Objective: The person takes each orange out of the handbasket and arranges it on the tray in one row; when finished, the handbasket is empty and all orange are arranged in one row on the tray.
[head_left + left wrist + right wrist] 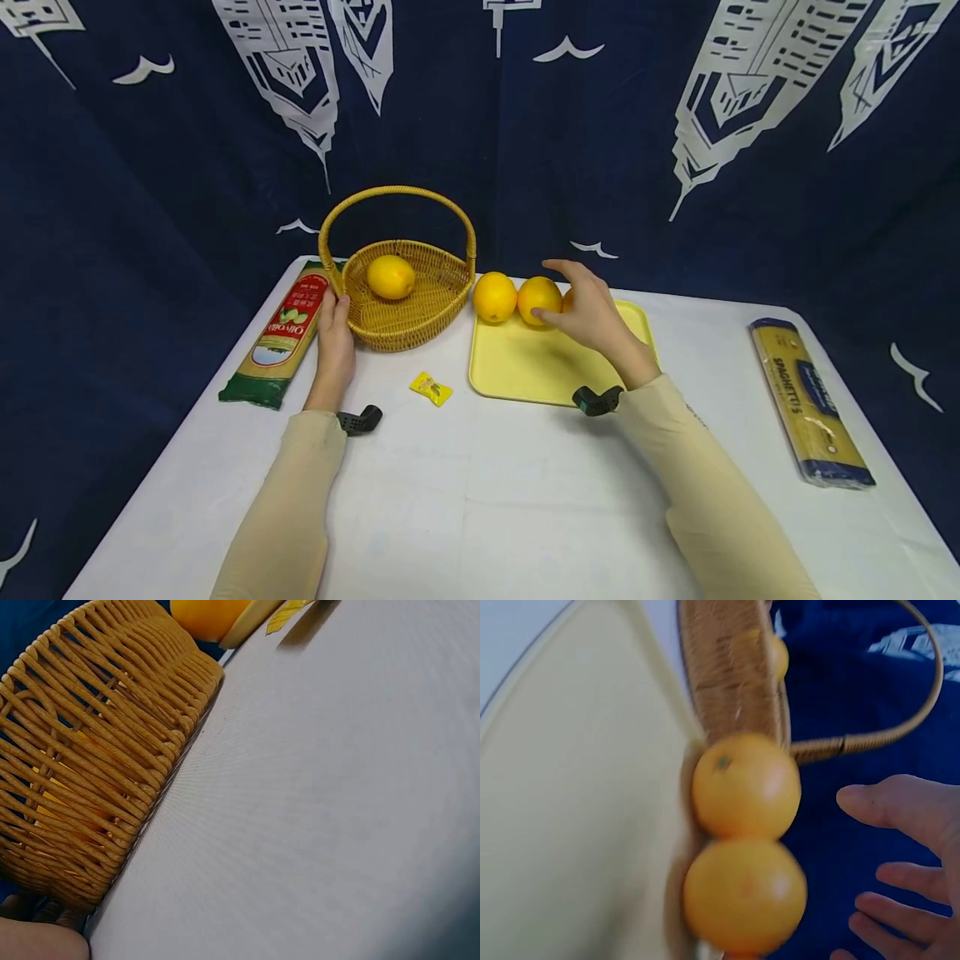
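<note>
My left hand (335,346) touches the left side of a wicker basket (405,335) with a tall hoop handle. One yellow-orange fruit (391,277) lies inside it. My right hand (592,312) hovers with spread fingers over the back of a yellow tray (525,367), holding nothing. Along the tray's back edge sit an orange (495,297), a second orange (539,298) and a third, mostly hidden by the hand. In the right wrist view two oranges (746,787) stand in a row, apart from the fingers. Only part of the left hand (45,937) appears in the left wrist view.
A red and green pasta packet (281,337) lies left of the basket. A small yellow wrapped candy (431,388) rests in front, between basket and tray. At the far right lies a spaghetti packet (812,404). A dark blue printed curtain (585,167) hangs behind the table.
</note>
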The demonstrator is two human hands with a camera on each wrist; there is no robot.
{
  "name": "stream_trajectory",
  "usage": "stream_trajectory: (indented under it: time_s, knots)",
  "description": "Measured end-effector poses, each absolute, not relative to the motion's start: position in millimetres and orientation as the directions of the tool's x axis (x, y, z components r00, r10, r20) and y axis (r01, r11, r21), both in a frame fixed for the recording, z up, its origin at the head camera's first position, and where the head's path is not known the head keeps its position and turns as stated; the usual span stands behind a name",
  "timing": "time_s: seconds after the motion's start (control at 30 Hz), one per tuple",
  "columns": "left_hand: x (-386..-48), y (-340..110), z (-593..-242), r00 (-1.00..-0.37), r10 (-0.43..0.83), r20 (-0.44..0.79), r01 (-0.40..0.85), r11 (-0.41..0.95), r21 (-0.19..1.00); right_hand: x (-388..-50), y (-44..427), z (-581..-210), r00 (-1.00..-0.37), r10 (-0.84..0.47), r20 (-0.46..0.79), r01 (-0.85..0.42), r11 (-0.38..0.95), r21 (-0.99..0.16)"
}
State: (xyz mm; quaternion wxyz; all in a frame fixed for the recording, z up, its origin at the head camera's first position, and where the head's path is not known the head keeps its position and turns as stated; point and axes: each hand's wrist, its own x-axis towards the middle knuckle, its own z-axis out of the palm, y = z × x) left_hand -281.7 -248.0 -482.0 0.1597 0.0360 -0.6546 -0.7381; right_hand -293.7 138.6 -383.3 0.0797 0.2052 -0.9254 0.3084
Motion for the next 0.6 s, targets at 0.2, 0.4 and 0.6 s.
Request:
stream_trajectory:
  time_s: [0.2,0.4,0.6]
  knots:
    - [-281,-248,-481,-0.950,-0.283,0.135,0.165,-0.084,0.983,-289,108,-377,-0.870,-0.390,0.300,-0.492,0.657,-0.572]
    - [-280,-248,-478,-0.950,-0.292,0.113,0.143,-0.082,0.986,-291,67,-385,-0.849,-0.436,0.299,-0.525,0.630,-0.572]
    - [-281,-247,-479,-0.951,-0.284,0.121,0.160,-0.116,0.980,-293,32,-394,-0.836,-0.468,0.287,-0.542,0.620,-0.567]
